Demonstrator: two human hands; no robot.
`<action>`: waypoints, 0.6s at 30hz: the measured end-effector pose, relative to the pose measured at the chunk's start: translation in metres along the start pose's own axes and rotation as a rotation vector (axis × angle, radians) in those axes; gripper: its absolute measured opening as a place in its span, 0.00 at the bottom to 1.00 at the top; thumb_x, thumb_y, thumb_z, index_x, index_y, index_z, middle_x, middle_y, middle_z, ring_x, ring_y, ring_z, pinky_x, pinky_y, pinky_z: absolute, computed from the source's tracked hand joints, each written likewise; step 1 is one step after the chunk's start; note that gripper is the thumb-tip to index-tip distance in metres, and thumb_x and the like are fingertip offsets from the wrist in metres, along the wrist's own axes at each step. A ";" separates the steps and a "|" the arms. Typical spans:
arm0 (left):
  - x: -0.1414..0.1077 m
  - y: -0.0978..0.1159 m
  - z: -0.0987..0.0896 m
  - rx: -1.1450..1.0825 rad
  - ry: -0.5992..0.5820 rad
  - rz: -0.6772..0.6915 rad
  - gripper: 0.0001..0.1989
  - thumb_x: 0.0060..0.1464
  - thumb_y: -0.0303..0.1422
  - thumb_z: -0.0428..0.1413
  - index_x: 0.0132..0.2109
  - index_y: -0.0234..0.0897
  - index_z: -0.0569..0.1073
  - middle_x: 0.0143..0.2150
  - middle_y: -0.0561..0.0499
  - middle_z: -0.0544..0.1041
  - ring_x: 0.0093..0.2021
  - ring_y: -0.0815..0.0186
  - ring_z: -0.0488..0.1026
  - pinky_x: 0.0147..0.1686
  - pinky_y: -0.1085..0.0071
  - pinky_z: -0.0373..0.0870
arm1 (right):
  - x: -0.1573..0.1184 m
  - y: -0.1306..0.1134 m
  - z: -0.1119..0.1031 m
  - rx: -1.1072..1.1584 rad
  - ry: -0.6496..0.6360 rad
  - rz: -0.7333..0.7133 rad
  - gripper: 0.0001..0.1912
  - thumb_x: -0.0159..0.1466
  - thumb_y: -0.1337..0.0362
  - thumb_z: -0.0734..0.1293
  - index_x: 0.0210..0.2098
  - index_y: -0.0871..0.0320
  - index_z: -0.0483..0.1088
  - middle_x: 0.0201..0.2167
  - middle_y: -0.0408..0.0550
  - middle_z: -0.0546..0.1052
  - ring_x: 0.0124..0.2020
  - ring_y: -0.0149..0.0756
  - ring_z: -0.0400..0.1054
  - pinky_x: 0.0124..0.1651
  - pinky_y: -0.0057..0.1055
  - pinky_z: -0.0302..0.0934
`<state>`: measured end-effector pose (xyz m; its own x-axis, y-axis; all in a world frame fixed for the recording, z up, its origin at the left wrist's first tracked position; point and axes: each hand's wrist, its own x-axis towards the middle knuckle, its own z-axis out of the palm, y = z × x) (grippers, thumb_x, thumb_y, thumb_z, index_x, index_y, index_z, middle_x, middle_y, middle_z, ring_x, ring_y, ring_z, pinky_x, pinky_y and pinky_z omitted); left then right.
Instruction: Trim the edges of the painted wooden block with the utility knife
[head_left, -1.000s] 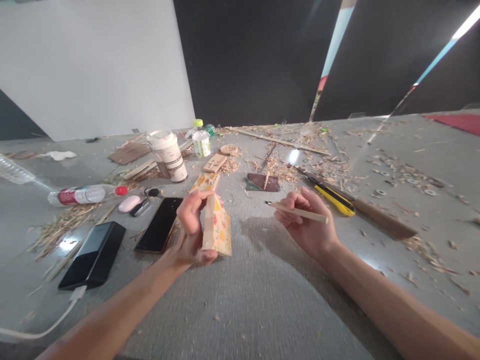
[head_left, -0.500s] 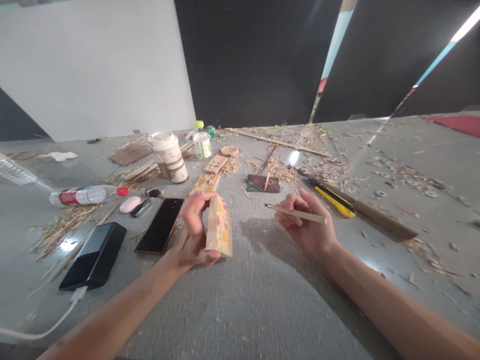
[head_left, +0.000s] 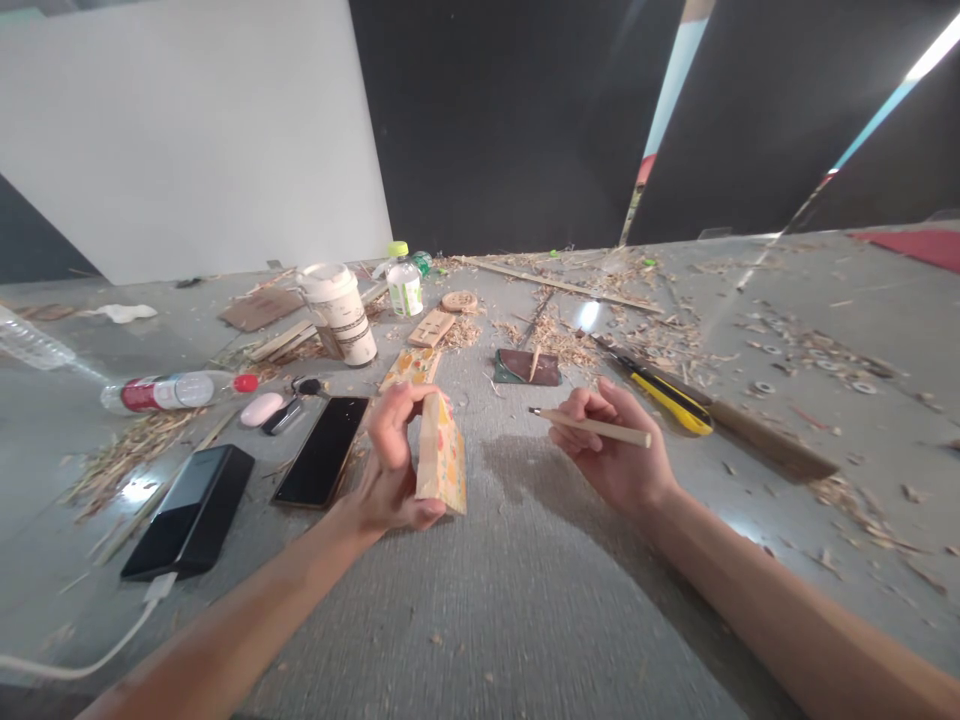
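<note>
Between its thumb and fingers, my left hand [head_left: 394,465] grips a small wooden block [head_left: 441,455] on edge, its right face coloured with orange and red patches. My right hand [head_left: 611,445] holds a short, pale wooden stick-shaped tool [head_left: 596,427] with a dark tip, like a pencil, pointing left toward the block. The tip and the block are apart. Beyond the hands, a dark brown and green flat piece [head_left: 529,367] lies on the grey surface with a wood sliver on it. A patterned strip [head_left: 412,367] lies behind my left hand.
At left lie a phone [head_left: 321,452], a black power bank [head_left: 187,510] with a white cable, and a red-capped bottle [head_left: 180,391]. A paper cup [head_left: 339,315] and a small bottle [head_left: 404,285] stand behind. A yellow utility knife [head_left: 667,402] lies right, among wood shavings.
Almost nothing differs. The block in my left hand has turned very slightly, and the view has shifted a little. Both hands keep their holds.
</note>
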<state>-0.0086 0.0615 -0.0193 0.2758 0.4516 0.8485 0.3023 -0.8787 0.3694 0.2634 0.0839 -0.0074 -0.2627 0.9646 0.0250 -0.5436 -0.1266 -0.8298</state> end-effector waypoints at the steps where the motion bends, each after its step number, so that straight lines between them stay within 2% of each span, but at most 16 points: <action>1: 0.000 -0.001 0.000 -0.007 0.001 0.009 0.49 0.62 0.64 0.51 0.78 0.48 0.43 0.58 0.37 0.68 0.48 0.51 0.72 0.46 0.49 0.75 | 0.000 0.000 0.000 0.003 0.002 0.002 0.24 0.69 0.48 0.66 0.22 0.55 0.71 0.16 0.39 0.52 0.22 0.31 0.44 0.29 0.33 0.44; 7: -0.002 -0.003 0.001 -0.026 -0.005 0.002 0.49 0.62 0.64 0.52 0.78 0.49 0.41 0.59 0.37 0.67 0.49 0.51 0.71 0.48 0.49 0.73 | 0.000 0.000 0.000 0.013 0.012 0.021 0.23 0.68 0.48 0.67 0.22 0.56 0.72 0.16 0.39 0.53 0.23 0.31 0.44 0.30 0.33 0.43; 11: -0.006 -0.004 0.000 -0.075 -0.025 -0.026 0.49 0.62 0.62 0.55 0.78 0.51 0.42 0.62 0.37 0.66 0.53 0.48 0.71 0.52 0.45 0.72 | 0.000 0.001 0.000 0.013 0.018 0.024 0.22 0.67 0.48 0.68 0.23 0.55 0.72 0.16 0.39 0.53 0.22 0.31 0.45 0.30 0.33 0.43; 15: -0.007 -0.001 0.000 -0.169 -0.162 -0.122 0.52 0.62 0.58 0.58 0.78 0.52 0.36 0.67 0.34 0.61 0.61 0.44 0.69 0.59 0.41 0.71 | 0.000 0.000 0.000 0.014 0.020 0.029 0.21 0.66 0.48 0.69 0.23 0.55 0.73 0.17 0.39 0.54 0.22 0.31 0.45 0.29 0.33 0.43; 18: -0.005 0.002 -0.001 -0.157 -0.307 -0.285 0.56 0.62 0.53 0.62 0.78 0.52 0.30 0.68 0.33 0.60 0.65 0.43 0.68 0.64 0.39 0.68 | 0.000 -0.001 0.001 0.004 0.015 0.037 0.21 0.66 0.48 0.68 0.24 0.55 0.74 0.17 0.39 0.54 0.22 0.31 0.46 0.29 0.33 0.43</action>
<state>-0.0100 0.0573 -0.0226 0.4668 0.6833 0.5614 0.2702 -0.7147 0.6452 0.2636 0.0835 -0.0060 -0.2709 0.9625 -0.0144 -0.5370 -0.1635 -0.8276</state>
